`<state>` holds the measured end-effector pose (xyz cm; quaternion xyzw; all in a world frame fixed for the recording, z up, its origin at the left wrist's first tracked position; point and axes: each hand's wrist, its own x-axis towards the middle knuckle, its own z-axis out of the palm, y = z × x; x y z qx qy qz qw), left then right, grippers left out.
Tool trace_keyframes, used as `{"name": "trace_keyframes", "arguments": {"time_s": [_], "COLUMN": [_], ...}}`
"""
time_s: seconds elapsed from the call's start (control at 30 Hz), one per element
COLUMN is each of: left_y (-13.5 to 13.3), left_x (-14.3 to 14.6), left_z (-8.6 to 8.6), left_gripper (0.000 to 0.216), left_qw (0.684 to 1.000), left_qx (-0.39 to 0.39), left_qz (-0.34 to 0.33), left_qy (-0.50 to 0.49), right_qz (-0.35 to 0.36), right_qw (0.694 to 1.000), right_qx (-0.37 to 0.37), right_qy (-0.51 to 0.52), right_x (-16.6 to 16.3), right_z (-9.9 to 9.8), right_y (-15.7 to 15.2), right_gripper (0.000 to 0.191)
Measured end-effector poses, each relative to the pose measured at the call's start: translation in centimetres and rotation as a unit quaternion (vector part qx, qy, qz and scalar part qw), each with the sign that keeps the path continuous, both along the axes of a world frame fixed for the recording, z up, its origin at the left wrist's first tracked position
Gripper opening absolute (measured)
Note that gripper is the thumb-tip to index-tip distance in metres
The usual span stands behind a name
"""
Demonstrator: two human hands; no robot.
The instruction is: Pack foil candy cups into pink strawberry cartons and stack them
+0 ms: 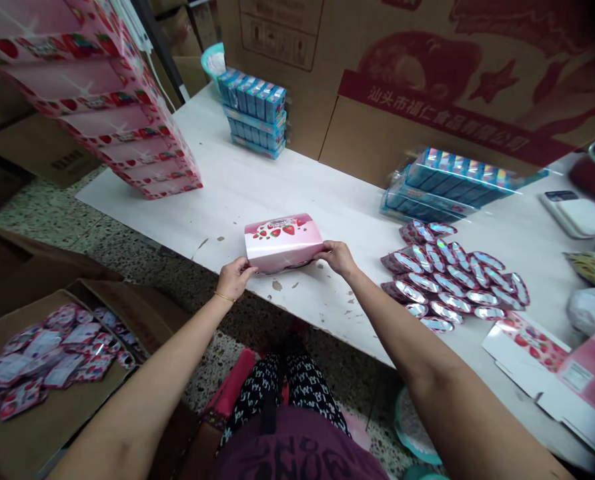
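Observation:
A pink strawberry-printed box [283, 243] lies on the white table [237, 187] near its front edge. My left hand [235, 277] grips the box's left end with closed fingers. At the box's right end my right hand [338, 257] pinches the corner. A row of shiny red sachets [452, 273] lies fanned out just right of my right hand.
A leaning stack of pink strawberry boxes [112, 113] stands at the far left. Blue packs [255, 110] sit at the back, more blue packs [447, 183] at right. Flat unfolded cartons [552, 360] lie at the right. A cardboard box with sachets [47, 360] is on the floor, left.

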<state>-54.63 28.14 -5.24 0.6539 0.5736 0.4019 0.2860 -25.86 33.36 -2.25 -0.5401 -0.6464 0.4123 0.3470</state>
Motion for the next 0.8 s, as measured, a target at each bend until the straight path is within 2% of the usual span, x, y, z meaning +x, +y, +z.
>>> {"name": "trace_keyframes", "arguments": {"time_s": [0.27, 0.47, 0.53, 0.6, 0.63, 0.7, 0.73, 0.8], "left_y": [-0.3, 0.0, -0.3, -0.7, -0.9, -1.2, -1.1, -0.7], "left_x": [0.1, 0.2, 0.3, 0.5, 0.6, 1.0, 1.3, 1.9], "left_z": [-0.6, -1.2, -1.5, -1.5, -1.2, -0.3, 0.3, 1.7], "left_gripper": [0.019, 0.011, 0.010, 0.012, 0.020, 0.052, 0.070, 0.090], "left_qw": [0.995, 0.987, 0.986, 0.986, 0.985, 0.975, 0.968, 0.951], "left_qx": [0.041, 0.106, 0.109, 0.106, 0.110, 0.133, 0.147, 0.166], "left_qz": [0.009, -0.052, -0.038, 0.005, 0.036, 0.100, 0.115, 0.080], "left_qy": [0.087, 0.108, 0.119, 0.128, 0.130, 0.147, 0.170, 0.246], "right_qz": [0.009, 0.052, 0.051, 0.017, -0.006, -0.025, -0.006, 0.089], "right_qw": [0.994, 0.994, 0.991, 0.983, 0.976, 0.947, 0.926, 0.874], "right_qx": [0.099, 0.088, 0.103, 0.144, 0.175, 0.256, 0.294, 0.347], "right_qy": [-0.053, -0.049, -0.075, -0.109, -0.130, -0.193, -0.235, -0.328], "right_x": [0.8, 1.6, 2.1, 2.4, 2.4, 2.0, 1.5, 0.1], "right_z": [-0.9, -1.9, -2.0, -1.6, -1.1, 0.2, 0.9, 2.2], "right_y": [-0.2, 0.0, -0.3, -0.7, -0.9, -1.3, -1.4, -1.4], "right_gripper": [0.022, 0.026, 0.026, 0.028, 0.030, 0.040, 0.049, 0.066]}}
